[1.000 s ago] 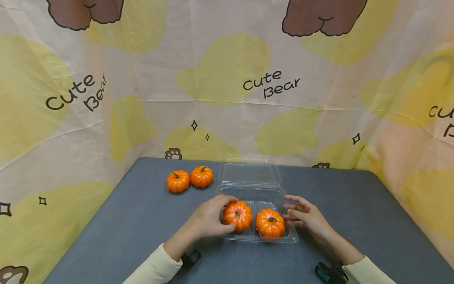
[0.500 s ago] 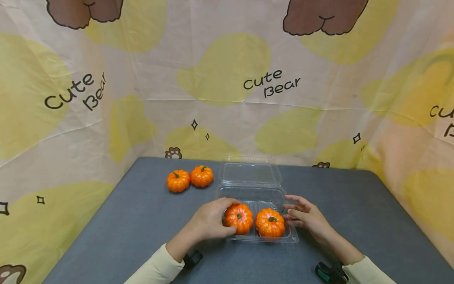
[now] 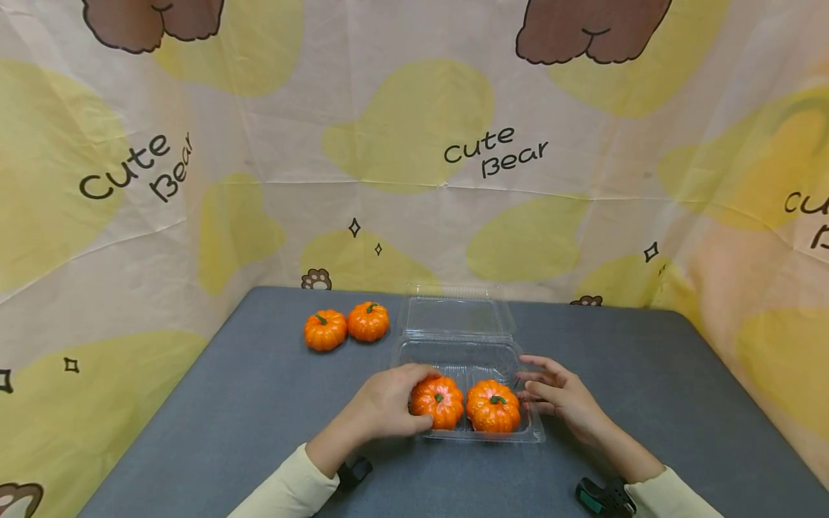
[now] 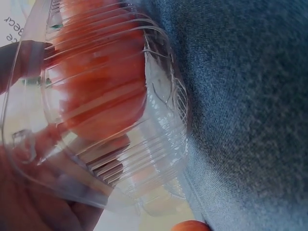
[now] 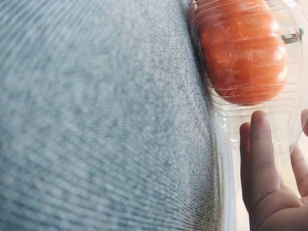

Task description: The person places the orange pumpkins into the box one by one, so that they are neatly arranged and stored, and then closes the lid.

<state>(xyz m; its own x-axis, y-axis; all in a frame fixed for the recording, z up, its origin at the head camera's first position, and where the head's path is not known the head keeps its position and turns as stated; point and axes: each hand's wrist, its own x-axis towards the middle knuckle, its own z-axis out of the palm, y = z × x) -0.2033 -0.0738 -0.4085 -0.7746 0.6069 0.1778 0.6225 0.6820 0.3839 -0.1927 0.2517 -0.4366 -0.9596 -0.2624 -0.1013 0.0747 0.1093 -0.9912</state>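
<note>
The left hand (image 3: 388, 403) has its grip clamped on the left pumpkin (image 3: 442, 404), with the thumb at the near side and the fingers at the far side. That pumpkin is in the left part of a clear box (image 3: 482, 437), its green stem upward; whether its underside rests on the box floor, I cannot tell. In the left wrist view, it shows blurred through the ridged clear wall.

The right hand (image 3: 562, 398) holds nothing; its grip is apart, the fingers spread loosely at the right wall of the box. Whether they touch the wall is hard to tell.

Beside the left pumpkin, in the right part of the box, sits the right pumpkin (image 3: 494, 408), stem also upward. The clear lid (image 3: 456, 316) lies folded back at the far side of the box.

Two more pumpkins are on the table (image 3: 227, 432), beyond the left hand and left of the lid: the outer pumpkin (image 3: 326, 331) and the inner pumpkin (image 3: 368, 321), close together.

The table is grey. A cloth (image 3: 414, 129) with yellow patches and "cute Bear" lettering hangs around it. Both sleeves (image 3: 291, 485) are pale, and each wrist wears a dark band (image 3: 355, 471).
</note>
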